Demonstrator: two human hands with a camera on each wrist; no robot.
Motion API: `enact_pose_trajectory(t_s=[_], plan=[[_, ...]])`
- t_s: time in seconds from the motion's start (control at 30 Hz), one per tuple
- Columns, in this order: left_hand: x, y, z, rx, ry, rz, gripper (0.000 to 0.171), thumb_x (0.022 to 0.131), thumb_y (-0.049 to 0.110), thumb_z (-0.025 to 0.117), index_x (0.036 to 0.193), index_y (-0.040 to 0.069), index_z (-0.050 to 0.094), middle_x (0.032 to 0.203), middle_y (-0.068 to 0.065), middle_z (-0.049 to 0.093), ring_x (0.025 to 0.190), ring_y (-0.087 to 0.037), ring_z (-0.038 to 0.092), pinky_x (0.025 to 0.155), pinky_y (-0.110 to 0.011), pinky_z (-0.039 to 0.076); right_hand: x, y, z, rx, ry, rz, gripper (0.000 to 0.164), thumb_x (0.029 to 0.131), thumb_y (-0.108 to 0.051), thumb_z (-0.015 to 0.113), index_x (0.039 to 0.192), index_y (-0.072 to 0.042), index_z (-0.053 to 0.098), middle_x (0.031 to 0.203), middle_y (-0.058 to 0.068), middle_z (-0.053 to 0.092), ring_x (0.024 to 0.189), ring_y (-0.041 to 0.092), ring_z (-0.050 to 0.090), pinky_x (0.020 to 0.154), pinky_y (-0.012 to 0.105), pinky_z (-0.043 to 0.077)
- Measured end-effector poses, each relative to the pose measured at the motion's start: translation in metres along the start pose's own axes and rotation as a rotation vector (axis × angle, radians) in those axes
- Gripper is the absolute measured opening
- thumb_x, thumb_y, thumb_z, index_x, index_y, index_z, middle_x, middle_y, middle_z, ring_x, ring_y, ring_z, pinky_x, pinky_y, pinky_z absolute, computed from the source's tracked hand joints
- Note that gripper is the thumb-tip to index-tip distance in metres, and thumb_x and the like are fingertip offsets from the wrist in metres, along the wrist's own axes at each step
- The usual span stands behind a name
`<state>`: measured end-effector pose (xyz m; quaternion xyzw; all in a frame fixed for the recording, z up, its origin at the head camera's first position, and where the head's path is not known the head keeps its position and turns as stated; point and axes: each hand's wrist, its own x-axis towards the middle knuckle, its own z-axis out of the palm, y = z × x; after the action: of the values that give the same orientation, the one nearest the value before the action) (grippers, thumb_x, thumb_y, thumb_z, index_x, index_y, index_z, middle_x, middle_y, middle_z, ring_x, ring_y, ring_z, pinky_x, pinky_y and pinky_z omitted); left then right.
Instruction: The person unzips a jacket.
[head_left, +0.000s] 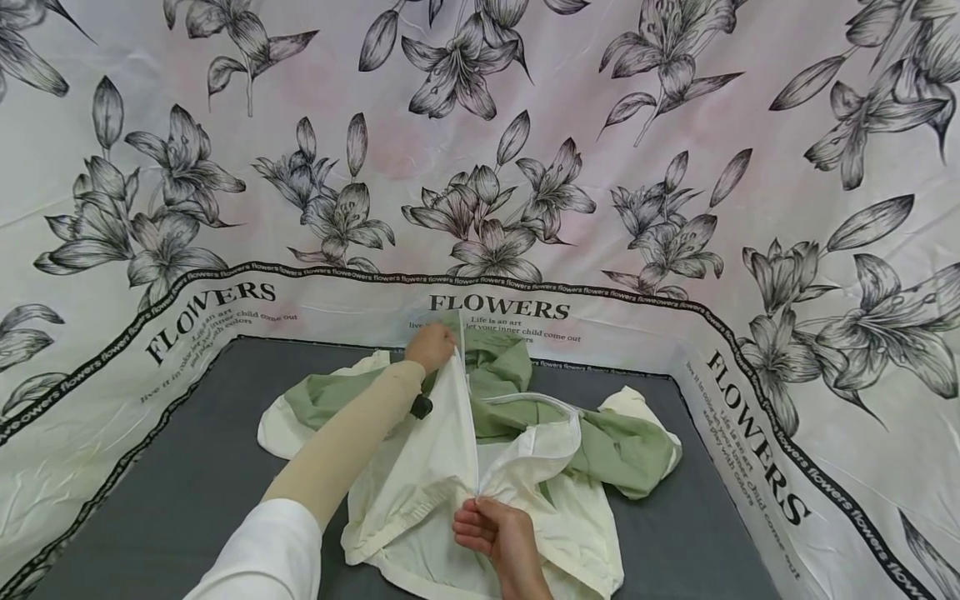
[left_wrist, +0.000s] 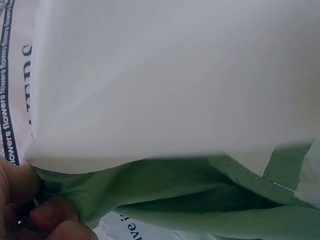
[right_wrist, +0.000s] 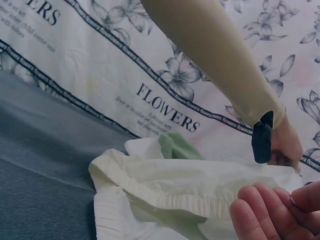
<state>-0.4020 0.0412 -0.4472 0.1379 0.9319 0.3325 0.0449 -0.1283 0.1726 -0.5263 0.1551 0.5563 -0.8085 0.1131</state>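
A light green and cream jacket (head_left: 570,517) lies spread with its sleeves out to both sides. Its white front zipper (head_left: 474,433) is parted at the top, and the two edges meet near the hem. With my left hand (head_left: 431,346) I grip the upper front edge, lifting it off the surface; the left wrist view shows the fingers curled on green fabric (left_wrist: 165,185). My right hand (head_left: 498,533) pinches the lower end of the zipper between thumb and forefinger, close to the hem. The zipper's slider is too small to make out.
Under the jacket is a dark grey surface (head_left: 187,467). White cloth printed with flowers (head_left: 495,208) rises behind it and along both sides. A black device (right_wrist: 262,137) is strapped at my left wrist.
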Motion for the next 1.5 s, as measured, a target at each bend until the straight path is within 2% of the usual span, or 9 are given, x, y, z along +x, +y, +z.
enact_pose_trajectory(t_s=[0.47,0.67,0.8,0.9,1.0,1.07,1.3,1.4,1.5], plan=[[-0.001,-0.002,0.003,0.030,0.019,-0.048,0.028,0.104,0.017,0.049,0.094,0.005,0.072,0.102,-0.013,0.071,0.069,-0.019,0.052,0.062,-0.033,0.044,-0.010,0.005,-0.007,-0.011,-0.004,0.034,0.030,0.102,-0.021,0.056,0.107,0.005,0.069,0.084,0.003,0.077,0.078,0.013,0.075,0.075,0.030,0.062],[-0.007,-0.008,-0.009,0.055,0.053,-0.039,0.033,0.105,0.014,0.045,0.122,0.001,0.070,0.128,-0.017,0.069,0.108,-0.033,0.068,0.091,-0.046,0.057,-0.014,0.011,-0.005,-0.006,-0.045,0.038,0.031,0.102,-0.019,0.055,0.109,0.008,0.068,0.083,0.002,0.077,0.078,0.013,0.076,0.075,0.031,0.063],[-0.007,-0.017,-0.021,0.029,0.043,-0.068,0.036,0.107,0.016,0.042,0.127,0.000,0.067,0.125,-0.019,0.069,0.096,-0.031,0.068,0.087,-0.046,0.056,-0.019,0.015,-0.006,-0.001,-0.070,0.060,0.030,0.102,-0.020,0.056,0.107,0.007,0.069,0.080,0.000,0.076,0.074,0.011,0.075,0.073,0.029,0.062],[-0.007,-0.022,-0.019,-0.017,0.036,-0.070,0.036,0.107,0.020,0.043,0.130,0.002,0.065,0.126,-0.017,0.068,0.092,-0.029,0.067,0.083,-0.046,0.055,-0.019,0.015,-0.007,-0.024,-0.030,0.063,0.035,0.102,-0.033,0.060,0.086,-0.003,0.070,0.067,-0.004,0.071,0.061,0.008,0.071,0.064,0.028,0.062],[-0.009,-0.026,-0.016,-0.019,0.072,-0.049,0.042,0.107,0.024,0.042,0.140,0.003,0.057,0.136,-0.015,0.064,0.113,-0.033,0.066,0.093,-0.051,0.055,-0.017,0.012,-0.004,-0.059,0.018,0.058,0.048,0.098,-0.047,0.062,0.063,-0.014,0.060,0.052,-0.007,0.063,0.046,0.006,0.062,0.053,0.028,0.058],[-0.008,-0.027,-0.015,-0.001,0.114,-0.030,0.046,0.108,0.027,0.039,0.146,0.004,0.051,0.144,-0.014,0.059,0.126,-0.034,0.061,0.101,-0.053,0.052,-0.016,0.006,-0.001,-0.074,0.032,0.039,0.057,0.097,-0.053,0.062,0.054,-0.018,0.051,0.047,-0.008,0.058,0.041,0.005,0.058,0.049,0.028,0.057],[-0.012,-0.012,-0.015,0.104,0.316,0.078,0.045,0.106,0.023,0.042,0.148,0.008,0.047,0.143,-0.017,0.053,0.107,-0.032,0.065,0.078,-0.049,0.057,0.004,-0.038,0.000,-0.129,0.002,-0.074,0.056,0.101,-0.043,0.058,0.052,-0.018,0.046,0.050,-0.006,0.060,0.043,0.007,0.060,0.053,0.030,0.058],[-0.019,-0.001,-0.013,0.203,0.271,0.123,0.043,0.107,0.025,0.043,0.145,0.005,0.051,0.142,-0.017,0.056,0.122,-0.035,0.060,0.098,-0.051,0.053,0.021,-0.062,-0.004,-0.246,0.006,-0.180,0.053,0.103,-0.034,0.055,0.057,-0.009,0.057,0.055,-0.001,0.065,0.048,0.010,0.064,0.056,0.031,0.059],[-0.030,0.007,-0.006,0.311,0.175,0.173,0.045,0.109,0.032,0.041,0.142,0.004,0.054,0.143,-0.016,0.058,0.132,-0.037,0.054,0.111,-0.053,0.044,0.038,-0.084,-0.011,-0.470,0.049,-0.294,0.051,0.106,-0.032,0.049,0.072,-0.001,0.070,0.069,0.004,0.072,0.062,0.013,0.069,0.062,0.031,0.061]])
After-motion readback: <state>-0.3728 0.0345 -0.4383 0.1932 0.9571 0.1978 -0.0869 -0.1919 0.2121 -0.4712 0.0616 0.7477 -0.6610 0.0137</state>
